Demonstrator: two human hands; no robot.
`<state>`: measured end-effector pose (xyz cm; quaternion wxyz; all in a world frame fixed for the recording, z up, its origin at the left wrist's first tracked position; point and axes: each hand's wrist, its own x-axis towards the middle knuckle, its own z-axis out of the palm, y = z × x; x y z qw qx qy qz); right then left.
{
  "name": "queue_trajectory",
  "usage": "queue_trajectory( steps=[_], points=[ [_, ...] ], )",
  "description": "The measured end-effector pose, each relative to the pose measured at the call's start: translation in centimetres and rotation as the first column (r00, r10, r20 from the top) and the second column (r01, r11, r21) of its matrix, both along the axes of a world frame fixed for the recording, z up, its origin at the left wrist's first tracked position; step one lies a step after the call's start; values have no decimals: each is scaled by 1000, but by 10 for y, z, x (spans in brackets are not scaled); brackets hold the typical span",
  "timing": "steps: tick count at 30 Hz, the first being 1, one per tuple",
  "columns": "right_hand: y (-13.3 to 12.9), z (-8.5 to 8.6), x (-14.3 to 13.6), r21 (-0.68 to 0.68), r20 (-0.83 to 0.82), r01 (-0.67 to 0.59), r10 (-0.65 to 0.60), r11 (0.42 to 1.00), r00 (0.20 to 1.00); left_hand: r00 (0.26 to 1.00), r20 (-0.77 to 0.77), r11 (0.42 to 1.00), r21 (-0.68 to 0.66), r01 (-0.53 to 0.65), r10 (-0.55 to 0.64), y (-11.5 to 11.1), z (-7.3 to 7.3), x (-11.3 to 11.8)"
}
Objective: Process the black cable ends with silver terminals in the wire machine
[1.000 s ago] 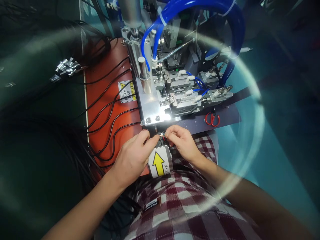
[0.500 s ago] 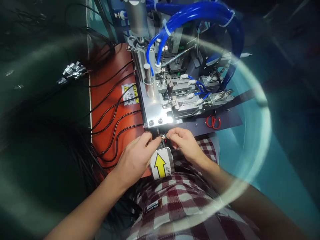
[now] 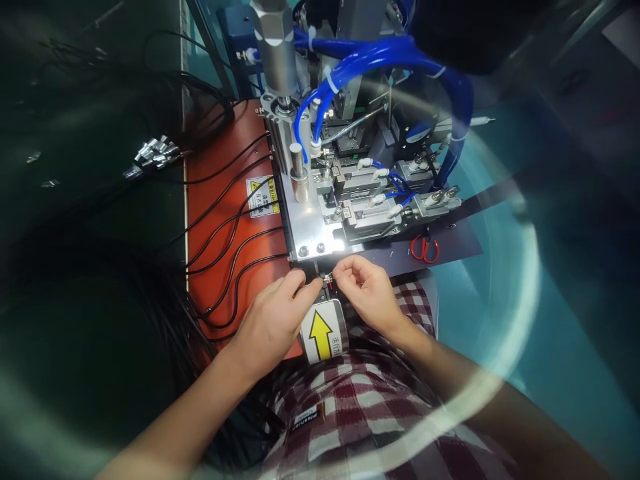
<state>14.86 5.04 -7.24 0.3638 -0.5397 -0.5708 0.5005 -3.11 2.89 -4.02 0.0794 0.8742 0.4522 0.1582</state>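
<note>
Red-and-silver wire end [image 3: 329, 279] just beyond arrow label [image 3: 324, 333]; likely light, bendy, fragile: pinch gently near tip. Left hand [image 3: 276, 312], left of label, thumb at wire, grip unclear; right hand [image 3: 369, 295], beyond label's right edge, fingertips pinched on wire.

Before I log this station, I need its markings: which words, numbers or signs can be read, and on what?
"运行", then a cut-off character, beside a yellow arrow: white label.
"fashion": tag on the checked cloth; its smaller line is blurred.
Warning triangle: sticker on the orange surface; its wording is too blurred.
Marks on the metal blocks: too small to read.
</note>
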Motion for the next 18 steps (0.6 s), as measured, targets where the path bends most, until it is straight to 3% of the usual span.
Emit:
queue_trajectory(
  steps=[5, 12, 18],
  points=[
    [-2, -2, 2, -34, -70, 9, -11, 999, 997, 1000, -2, 1000, 4, 5, -5, 0, 0, 0],
    [0, -3, 2, -301, -169, 14, -68, 954, 983, 1000, -3, 1000, -2, 5, -6, 0, -1, -1],
    [3, -4, 7, -339, -189, 14, -83, 941, 978, 1000, -8, 1000, -20, 5, -5, -1, -1, -1]
  ],
)
